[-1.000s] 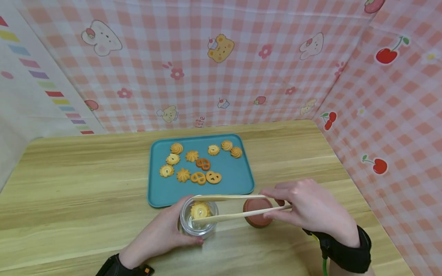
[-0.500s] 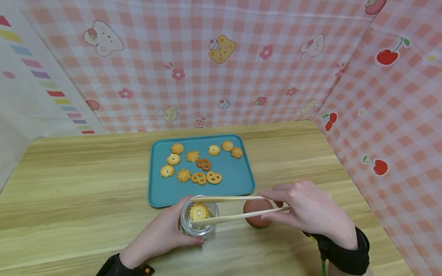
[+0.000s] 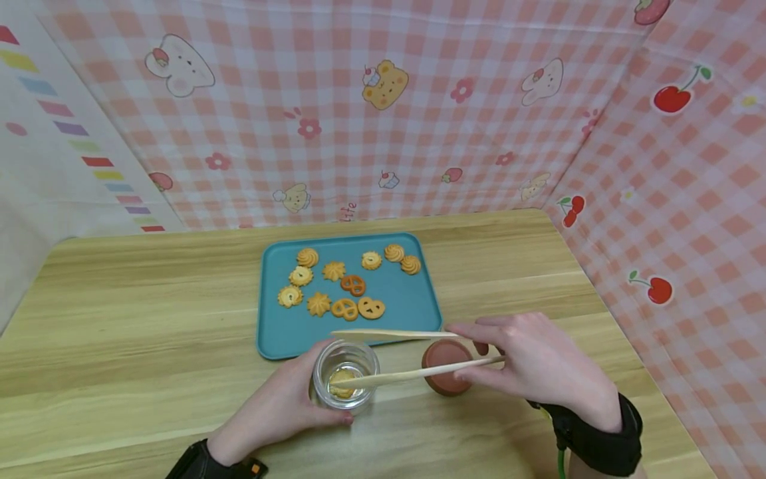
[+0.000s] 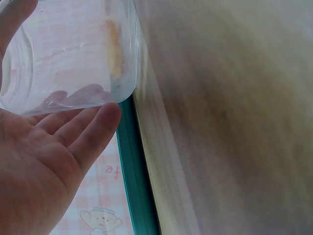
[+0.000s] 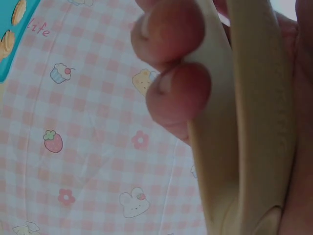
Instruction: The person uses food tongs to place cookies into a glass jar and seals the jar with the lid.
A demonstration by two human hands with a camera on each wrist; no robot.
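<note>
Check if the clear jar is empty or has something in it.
Not empty: the head view shows a cookie low inside the jar, partly hidden by the tongs.

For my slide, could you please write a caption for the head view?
Left hand holds a jar with a cookie inside; right hand holds parted tongs above.

Passage is free over bench (image 3: 131,319) left of the left hand (image 3: 293,392); between it and the right hand (image 3: 532,362), jar (image 3: 372,370), tongs (image 3: 413,375) and brown disc (image 3: 445,352) obstruct.
</note>
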